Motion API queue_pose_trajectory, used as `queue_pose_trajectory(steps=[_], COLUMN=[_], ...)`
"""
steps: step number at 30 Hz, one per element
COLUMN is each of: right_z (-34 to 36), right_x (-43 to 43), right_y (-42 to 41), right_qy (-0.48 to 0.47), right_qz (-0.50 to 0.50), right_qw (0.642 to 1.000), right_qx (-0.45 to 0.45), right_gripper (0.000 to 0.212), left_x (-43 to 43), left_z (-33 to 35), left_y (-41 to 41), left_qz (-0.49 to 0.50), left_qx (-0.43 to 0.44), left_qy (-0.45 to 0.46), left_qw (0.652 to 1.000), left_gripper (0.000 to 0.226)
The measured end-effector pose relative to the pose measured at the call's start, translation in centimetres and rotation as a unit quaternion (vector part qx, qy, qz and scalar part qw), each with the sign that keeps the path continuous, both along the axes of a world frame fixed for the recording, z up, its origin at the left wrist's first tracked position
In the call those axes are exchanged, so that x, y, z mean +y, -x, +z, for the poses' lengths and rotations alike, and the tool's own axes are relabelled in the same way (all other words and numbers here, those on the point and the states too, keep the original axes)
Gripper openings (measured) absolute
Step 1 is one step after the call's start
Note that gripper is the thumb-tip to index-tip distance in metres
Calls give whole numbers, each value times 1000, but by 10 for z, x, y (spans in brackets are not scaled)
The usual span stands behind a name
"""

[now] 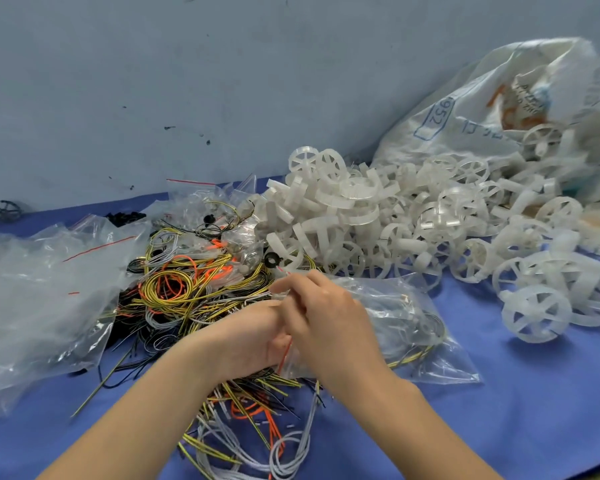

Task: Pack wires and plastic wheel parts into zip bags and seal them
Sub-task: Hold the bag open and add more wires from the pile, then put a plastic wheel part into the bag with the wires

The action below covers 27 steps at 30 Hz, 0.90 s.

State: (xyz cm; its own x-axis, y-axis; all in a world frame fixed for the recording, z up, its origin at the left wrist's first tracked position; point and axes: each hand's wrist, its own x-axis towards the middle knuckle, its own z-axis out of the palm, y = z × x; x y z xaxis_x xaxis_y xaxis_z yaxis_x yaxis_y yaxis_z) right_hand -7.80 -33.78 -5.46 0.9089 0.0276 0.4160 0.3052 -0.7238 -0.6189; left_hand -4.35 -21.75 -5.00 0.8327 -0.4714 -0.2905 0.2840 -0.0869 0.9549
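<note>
The zip bag [395,327] I am working on lies flat on the blue table cover [499,393] just in front of me, its mouth turned toward my hands and its body stretching off to my right; through the clear plastic I can see pale wire loops, a yellow-and-black wire along its near edge and what looks like a wheel part. My right hand [329,317] rests over the bag's mouth with its fingers curled, pinching the edge where the red seal line shows. My left hand [250,337] meets it from the other side, palm turned inward and fingers curled round the same edge, so both hands are clamped on the bag and touching each other. Under and beyond my wrists spreads the tangle of wires [187,289], yellow-striped, orange, white and black, reaching from the middle of the table to its near edge. To my left sits a heap of empty zip bags [42,306] with red strips. Behind the bag and off to my right the white plastic wheel parts [413,223] are piled up, spilling from a large white sack [482,109] against the grey wall [153,81]. A single dark wheel [5,211] stands at the far left by the wall.
</note>
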Motion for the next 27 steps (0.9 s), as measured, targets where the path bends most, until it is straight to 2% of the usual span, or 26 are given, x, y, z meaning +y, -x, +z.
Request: queue_pose_trajectory(steps=[2, 3, 6, 8, 12, 16, 19, 21, 24, 27], right_z=[0, 0, -3, -5, -11, -13, -14, -15, -16, -17], right_x=[4, 6, 11, 12, 11, 6, 7, 8, 8, 6], right_y=[-3, -4, -9, -10, -14, -22, -24, -26, -26, -24], right_qy=[7, 14, 61, 98, 133, 155, 159, 164, 171, 177], right_qz=[0, 0, 2, 9, 4, -8, -4, -2, 3, 30], right_qw=[1000, 1000, 997, 992, 987, 983, 981, 980, 979, 977], right_qx=[3, 8, 46, 76, 92, 98, 112, 112, 108, 113], right_gripper=[24, 23, 23, 24, 24, 22, 22, 24, 25, 24], left_x=[14, 23, 50, 62, 66, 53, 41, 28, 8, -5], left_z=[-3, -6, -6, -7, -8, 9, 32, 37, 31, 15], left_y=[2, 2, 6, 11, 5, -14, -36, -59, -92, -110], left_qz=[41, 51, 81, 92, 147, 153, 138, 148, 131, 93], left_qx=[0, 8, 48, 49, 9, -90, -184, -256, -361, -404], left_qy=[-12, 3, 23, 52, 125, 85, 6, -132, -364, -479], left_qw=[999, 999, 995, 993, 981, 980, 973, 946, 848, 774], left_gripper=[30, 21, 34, 35, 31, 21, 17, 19, 31, 38])
